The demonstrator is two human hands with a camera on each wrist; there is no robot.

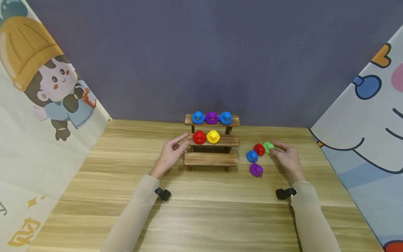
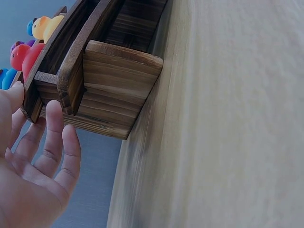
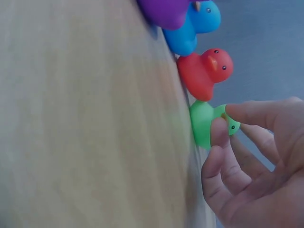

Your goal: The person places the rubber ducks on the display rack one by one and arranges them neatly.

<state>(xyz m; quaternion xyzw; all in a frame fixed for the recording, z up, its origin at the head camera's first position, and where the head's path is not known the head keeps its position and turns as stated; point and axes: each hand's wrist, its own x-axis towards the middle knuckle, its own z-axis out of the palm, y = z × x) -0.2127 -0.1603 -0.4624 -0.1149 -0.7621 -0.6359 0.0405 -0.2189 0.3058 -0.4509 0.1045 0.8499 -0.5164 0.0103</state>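
My right hand (image 1: pixel 288 158) pinches a green rubber duck (image 1: pixel 268 147) by its head between thumb and fingers; the duck sits on the table. Next to it are a red duck (image 3: pixel 204 73), a blue duck (image 1: pixel 252 156) and a purple duck (image 1: pixel 256 170). With its fingers loosely spread, my left hand (image 1: pixel 170 154) is at the left end of a three-step wooden stand (image 1: pixel 211 159). On the middle step sit a red duck (image 1: pixel 199 137) and a yellow duck (image 1: pixel 213 137). The top step carries a purple duck (image 1: pixel 212 118) between two blue ones.
The stand's bottom step bears no duck. Behind the wooden table (image 1: pixel 201 213) rises a dark grey-blue wall (image 1: pixel 201 63). Printed cartoon panels flank it, one on the left (image 1: pixel 37 140) and one on the right (image 1: pixel 355 129).
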